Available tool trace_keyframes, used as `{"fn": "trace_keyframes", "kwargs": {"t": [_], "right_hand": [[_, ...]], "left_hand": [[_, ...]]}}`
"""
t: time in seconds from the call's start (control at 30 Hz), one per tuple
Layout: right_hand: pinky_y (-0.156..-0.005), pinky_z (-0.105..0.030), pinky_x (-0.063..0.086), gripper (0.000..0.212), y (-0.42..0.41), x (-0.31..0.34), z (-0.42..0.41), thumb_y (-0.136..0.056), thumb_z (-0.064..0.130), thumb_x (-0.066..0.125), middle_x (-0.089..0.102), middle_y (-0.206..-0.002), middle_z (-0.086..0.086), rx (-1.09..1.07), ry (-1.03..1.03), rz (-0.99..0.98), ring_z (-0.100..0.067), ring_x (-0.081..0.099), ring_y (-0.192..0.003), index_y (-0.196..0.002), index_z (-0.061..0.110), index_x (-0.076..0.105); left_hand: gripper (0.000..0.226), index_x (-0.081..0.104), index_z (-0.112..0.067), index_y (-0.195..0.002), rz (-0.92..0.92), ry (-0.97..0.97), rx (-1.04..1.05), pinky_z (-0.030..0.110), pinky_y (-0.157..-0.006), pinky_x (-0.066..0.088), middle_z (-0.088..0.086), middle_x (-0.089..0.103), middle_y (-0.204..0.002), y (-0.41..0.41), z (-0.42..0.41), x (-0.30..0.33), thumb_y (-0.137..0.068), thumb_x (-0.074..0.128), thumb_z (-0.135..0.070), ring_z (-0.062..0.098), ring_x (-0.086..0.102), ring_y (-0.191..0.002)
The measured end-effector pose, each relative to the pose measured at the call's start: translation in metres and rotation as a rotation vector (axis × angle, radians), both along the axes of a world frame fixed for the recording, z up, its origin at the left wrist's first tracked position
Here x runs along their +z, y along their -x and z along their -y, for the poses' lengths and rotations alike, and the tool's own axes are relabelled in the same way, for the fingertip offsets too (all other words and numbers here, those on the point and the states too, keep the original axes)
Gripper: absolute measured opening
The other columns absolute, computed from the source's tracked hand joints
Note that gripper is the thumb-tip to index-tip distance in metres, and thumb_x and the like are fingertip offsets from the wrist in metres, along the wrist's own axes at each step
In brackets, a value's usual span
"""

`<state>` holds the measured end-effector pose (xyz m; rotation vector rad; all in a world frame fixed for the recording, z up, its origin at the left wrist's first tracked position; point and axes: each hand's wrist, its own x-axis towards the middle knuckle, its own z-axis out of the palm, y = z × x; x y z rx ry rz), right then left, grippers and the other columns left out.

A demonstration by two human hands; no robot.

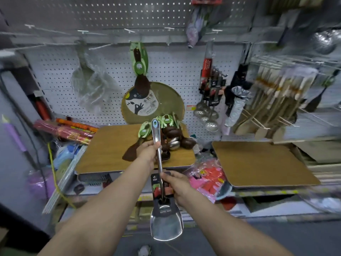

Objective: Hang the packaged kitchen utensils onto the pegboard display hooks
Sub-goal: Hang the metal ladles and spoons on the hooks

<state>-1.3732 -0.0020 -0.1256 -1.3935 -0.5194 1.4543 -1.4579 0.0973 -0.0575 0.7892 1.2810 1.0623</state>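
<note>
The person holds a steel spatula (162, 191) upright in front of the pegboard (166, 60), blade down and hanging hole at the top. The left hand (147, 151) has its fingers closed around the upper handle. The right hand (175, 183) pinches the dark card sleeve (162, 189) lower on the shaft. The spatula is not on any hook yet; it is in the air above the wooden tray (110, 146), where a pile of spoons (169, 132) with green tags lies.

Several hooks (99, 46) in the upper row look free, but the picture is blurred there, so I cannot tell which one is the target.

I think the main risk is to miss the hook tip with the small hole, because the hooks are thin and well above the hands. The long blade can also swing and hit the pile of spoons or the hanging ladles (206, 111). If the right hand pulls only on the sleeve, it may slide off the shaft.
</note>
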Motion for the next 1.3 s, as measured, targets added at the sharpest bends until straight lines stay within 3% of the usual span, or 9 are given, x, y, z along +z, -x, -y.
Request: {"fn": "trace_keyframes", "kwargs": {"t": [0.2,0.33,0.5,0.57,0.67,0.83,0.97,1.17,1.3], "right_hand": [[-0.071,-0.039,0.062,0.018,-0.078,0.008,0.047,-0.086,0.020,0.078,0.077,-0.096,-0.012,-0.166,-0.043,-0.016,-0.027,0.073,-0.077,-0.101,0.011,0.075],[-0.084,-0.055,0.059,0.021,-0.138,0.014,0.065,-0.082,0.024,0.082,0.076,-0.102,-0.015,-0.301,-0.063,-0.004,-0.034,0.072,-0.089,-0.098,0.011,0.076],[-0.059,-0.037,0.058,0.011,-0.222,0.020,0.080,-0.082,0.022,0.081,0.075,-0.097,-0.017,-0.448,-0.078,-0.011,-0.029,0.069,-0.067,-0.088,0.015,0.076],[-0.059,-0.036,0.057,0.008,-0.257,0.022,0.083,-0.083,0.020,0.080,0.075,-0.091,-0.016,-0.497,-0.089,0.002,-0.028,0.069,-0.064,-0.087,0.014,0.075],[-0.059,-0.036,0.057,0.008,-0.310,0.029,0.087,-0.082,0.019,0.082,0.075,-0.088,-0.016,-0.565,-0.097,0.020,-0.028,0.069,-0.064,-0.086,0.015,0.076],[-0.056,-0.034,0.055,0.006,-0.403,0.041,0.083,-0.083,0.016,0.080,0.075,-0.085,-0.017,-0.668,-0.107,0.051,-0.027,0.067,-0.059,-0.086,0.013,0.076],[-0.053,-0.032,0.055,0.017,-0.468,0.051,0.072,-0.082,0.018,0.081,0.075,-0.085,-0.017,-0.719,-0.116,0.063,-0.027,0.068,-0.058,-0.095,0.010,0.075],[-0.061,-0.037,0.060,0.025,-0.548,0.057,0.067,-0.083,0.017,0.080,0.075,-0.092,-0.019,-0.748,-0.166,0.071,-0.027,0.069,-0.062,-0.103,0.005,0.073],[-0.051,-0.031,0.056,0.027,-0.600,0.061,0.060,-0.080,0.020,0.082,0.074,-0.084,-0.015,-0.721,-0.194,0.065,-0.025,0.069,-0.058,-0.102,0.007,0.071]], "left_hand": [[0.006,0.065,-0.012,-0.094,0.012,-0.028,-0.135,0.024,-0.050,0.050,0.006,0.067,-0.075,-0.094,0.043,0.010,-0.093,0.069,-0.008,0.014,0.061,-0.054],[0.013,0.060,-0.016,-0.089,0.019,-0.032,-0.253,0.025,-0.049,0.047,0.006,0.063,-0.073,-0.167,0.058,0.017,-0.091,0.071,-0.010,0.017,0.056,-0.054],[0.009,0.062,-0.014,-0.088,0.020,-0.079,-0.451,0.023,-0.049,0.045,0.004,0.062,-0.071,-0.263,0.069,0.025,-0.094,0.066,-0.010,0.016,0.055,-0.058],[0.004,0.062,-0.012,-0.096,0.033,-0.088,-0.518,0.022,-0.047,0.045,0.004,0.062,-0.074,-0.302,0.070,0.027,-0.095,0.066,-0.011,0.015,0.056,-0.059],[0.017,0.061,-0.011,-0.109,0.083,-0.069,-0.578,0.027,-0.057,0.047,0.004,0.064,-0.079,-0.361,0.067,0.029,-0.093,0.068,-0.010,0.016,0.058,-0.063],[0.017,0.064,-0.014,-0.105,0.126,-0.058,-0.658,0.031,-0.065,0.049,0.006,0.069,-0.088,-0.458,0.061,0.040,-0.090,0.072,-0.012,0.019,0.060,-0.072],[0.014,0.066,-0.016,-0.102,0.139,-0.071,-0.743,0.040,-0.085,0.056,0.009,0.071,-0.099,-0.528,0.049,0.053,-0.090,0.073,-0.016,0.024,0.064,-0.087],[0.022,0.067,-0.017,-0.105,0.145,-0.103,-0.787,0.037,-0.079,0.055,0.005,0.070,-0.109,-0.614,0.044,0.065,-0.089,0.074,-0.030,0.025,0.064,-0.100],[0.026,0.066,-0.013,-0.106,0.133,-0.136,-0.743,0.042,-0.085,0.057,0.007,0.071,-0.103,-0.666,0.038,0.071,-0.089,0.074,-0.030,0.022,0.064,-0.090]]}}
